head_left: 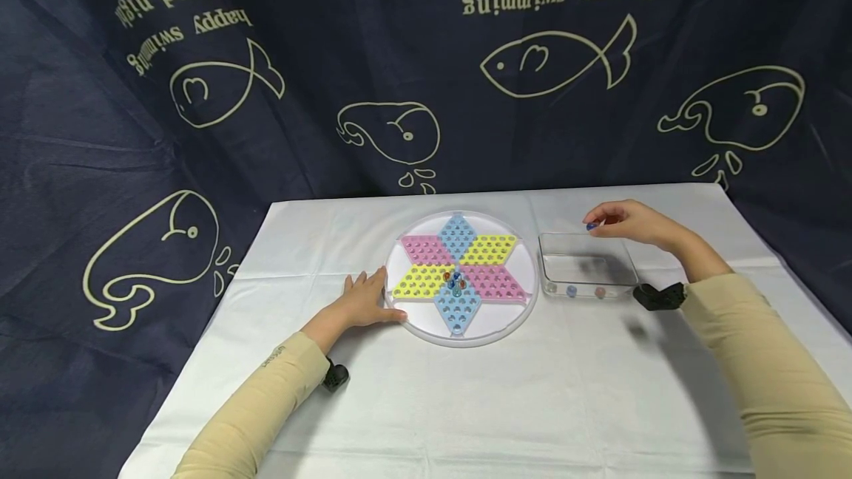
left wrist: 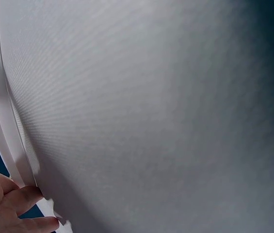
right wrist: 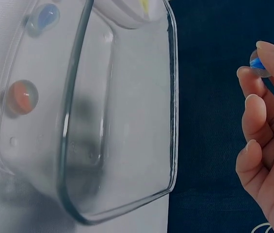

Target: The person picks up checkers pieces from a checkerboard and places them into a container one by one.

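Observation:
Over the far right part of the clear glass container (head_left: 589, 290), my right hand (head_left: 629, 222) pinches a clear marble with a blue core (right wrist: 256, 64) between thumb and index finger. The other fingers are loosely bent in the right wrist view. My left hand (head_left: 362, 301) rests with spread fingers against the left rim of the round white Chinese checkers board (head_left: 416, 324). Around the board's middle sit several marbles (head_left: 456, 283), blue, orange and greenish. Inside the container, along its near side, lie an orange marble (right wrist: 23, 97) and a blue marble (right wrist: 43, 18).
A white cloth (head_left: 506, 405) covers the table. Behind it hangs a dark blue curtain (head_left: 399, 35) with fish and whale drawings. The container stands just right of the board. A black wrist device (head_left: 659, 296) is strapped below the right sleeve (head_left: 765, 361).

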A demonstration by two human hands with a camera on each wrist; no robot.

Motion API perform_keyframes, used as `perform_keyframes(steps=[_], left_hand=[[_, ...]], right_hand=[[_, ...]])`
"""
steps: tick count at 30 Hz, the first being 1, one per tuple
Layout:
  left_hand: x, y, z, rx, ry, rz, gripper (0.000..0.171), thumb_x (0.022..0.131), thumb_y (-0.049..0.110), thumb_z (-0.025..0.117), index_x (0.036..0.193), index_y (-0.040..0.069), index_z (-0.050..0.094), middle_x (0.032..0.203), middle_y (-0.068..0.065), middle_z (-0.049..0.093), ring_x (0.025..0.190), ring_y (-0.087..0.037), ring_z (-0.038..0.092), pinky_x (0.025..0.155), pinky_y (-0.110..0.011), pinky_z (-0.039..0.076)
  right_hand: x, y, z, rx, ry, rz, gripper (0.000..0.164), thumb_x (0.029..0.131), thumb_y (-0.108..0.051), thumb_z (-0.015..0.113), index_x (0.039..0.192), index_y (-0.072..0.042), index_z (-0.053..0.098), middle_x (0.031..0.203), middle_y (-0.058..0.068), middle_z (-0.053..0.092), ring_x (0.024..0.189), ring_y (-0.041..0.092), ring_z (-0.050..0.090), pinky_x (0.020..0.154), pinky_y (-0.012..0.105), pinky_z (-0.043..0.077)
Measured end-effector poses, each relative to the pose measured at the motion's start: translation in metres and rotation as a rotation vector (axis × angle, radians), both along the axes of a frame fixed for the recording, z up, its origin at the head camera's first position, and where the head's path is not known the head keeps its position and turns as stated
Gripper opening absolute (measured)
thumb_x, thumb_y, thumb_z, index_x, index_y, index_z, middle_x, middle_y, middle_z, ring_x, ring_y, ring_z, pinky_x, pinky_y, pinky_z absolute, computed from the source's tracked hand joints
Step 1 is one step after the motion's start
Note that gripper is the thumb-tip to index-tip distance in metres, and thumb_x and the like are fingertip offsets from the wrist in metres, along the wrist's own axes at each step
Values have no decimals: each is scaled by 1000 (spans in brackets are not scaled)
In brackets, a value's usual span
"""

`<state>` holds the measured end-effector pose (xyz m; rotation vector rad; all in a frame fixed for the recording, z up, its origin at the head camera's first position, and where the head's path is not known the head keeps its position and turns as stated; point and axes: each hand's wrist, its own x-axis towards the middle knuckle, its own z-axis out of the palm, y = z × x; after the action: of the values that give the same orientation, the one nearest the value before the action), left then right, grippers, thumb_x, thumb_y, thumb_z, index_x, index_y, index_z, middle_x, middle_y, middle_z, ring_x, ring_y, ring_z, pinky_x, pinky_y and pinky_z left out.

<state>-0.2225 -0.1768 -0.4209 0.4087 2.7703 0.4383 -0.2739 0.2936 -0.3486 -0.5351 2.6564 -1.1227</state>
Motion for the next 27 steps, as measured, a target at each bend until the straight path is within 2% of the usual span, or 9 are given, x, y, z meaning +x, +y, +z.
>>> perform_keyframes(steps=[6, 14, 20, 27], left_hand=[[0, 0, 0, -4, -11, 7, 106, 74, 57, 65, 144, -5, 15, 149, -22, 21, 135, -47, 14, 108, -59, 1], [0, 0, 1, -7, -12, 4, 107, 74, 58, 65, 144, -5, 15, 149, -22, 20, 134, -47, 13, 108, -60, 1], [0, 0, 0, -16, -11, -3, 106, 75, 58, 65, 144, -5, 15, 149, -22, 20, 135, -47, 13, 108, -60, 1], [-1, 0, -1, -11, -10, -3, 106, 74, 58, 65, 144, -5, 15, 149, -22, 20, 134, -47, 13, 108, -60, 1]], right_hand=[[1, 2, 0, -10, -11, -4, 24, 87, -13, 61, 106, 1, 60, 91, -6, 62, 77, 4, 51, 66, 24, 44], [1, 3, -1, -28, -19, 7, 25, 89, -12, 59, 107, 4, 58, 86, -15, 62, 78, 1, 54, 68, 22, 45], [0, -3, -1, -18, -1, 10, 24, 89, -11, 59, 108, 3, 59, 87, -15, 61, 78, 1, 53, 68, 19, 44], [-3, -22, -1, -46, -12, 34, 29, 88, -15, 61, 110, 3, 59, 91, -7, 63, 80, 3, 53, 71, 21, 46]])
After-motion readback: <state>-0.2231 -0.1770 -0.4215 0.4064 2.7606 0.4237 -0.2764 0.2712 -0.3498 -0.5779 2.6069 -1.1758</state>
